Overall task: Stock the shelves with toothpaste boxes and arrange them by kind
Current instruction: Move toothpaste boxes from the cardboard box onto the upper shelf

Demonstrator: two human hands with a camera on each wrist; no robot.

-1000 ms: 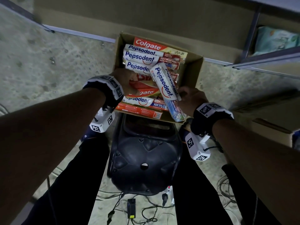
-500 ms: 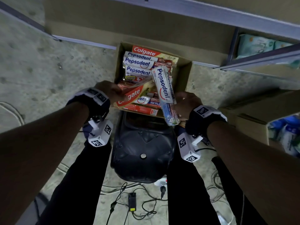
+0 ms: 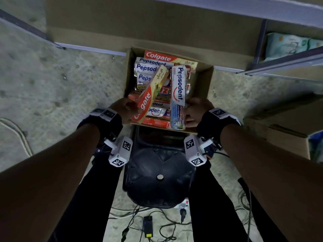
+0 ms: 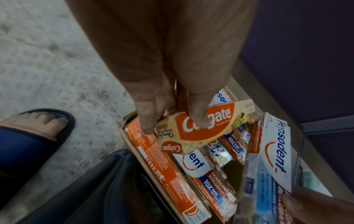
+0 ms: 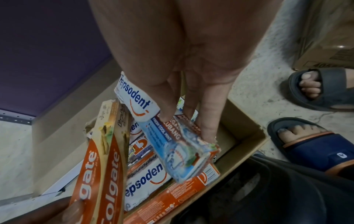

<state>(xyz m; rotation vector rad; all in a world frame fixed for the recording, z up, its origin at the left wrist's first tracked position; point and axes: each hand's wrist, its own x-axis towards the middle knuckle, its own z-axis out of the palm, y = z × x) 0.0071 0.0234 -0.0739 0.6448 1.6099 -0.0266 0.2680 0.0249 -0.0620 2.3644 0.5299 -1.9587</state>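
Toothpaste boxes, two of them lifted from the carton [image 3: 208,84] on the floor, one per hand. My left hand [image 3: 123,109] pinched the near end of a red-and-yellow Colgate box [image 3: 151,95], thumb on its printed face and fingers [image 4: 147,118] at its edge; the box slanted up over the stock below. My right hand [image 3: 196,112] gripped a white-and-blue Pepsodent box [image 3: 178,96] near its lower end, fingers curled round it, the box lying lengthwise above the carton. Both boxes hung clear of the rest, which still lay packed in the carton: more Pepsodent, another Colgate at the far side, orange boxes at the near edge.

In my judgement, the step was the carry to the shelf [image 3: 286,58] at upper right. Each grip sat at one end, so the long boxes could swing; I ought to have shifted my hold toward the middle and squeezed lightly, since the card looked creased and soft. As the two were different brands, I should have set each in its own row, labels forward.
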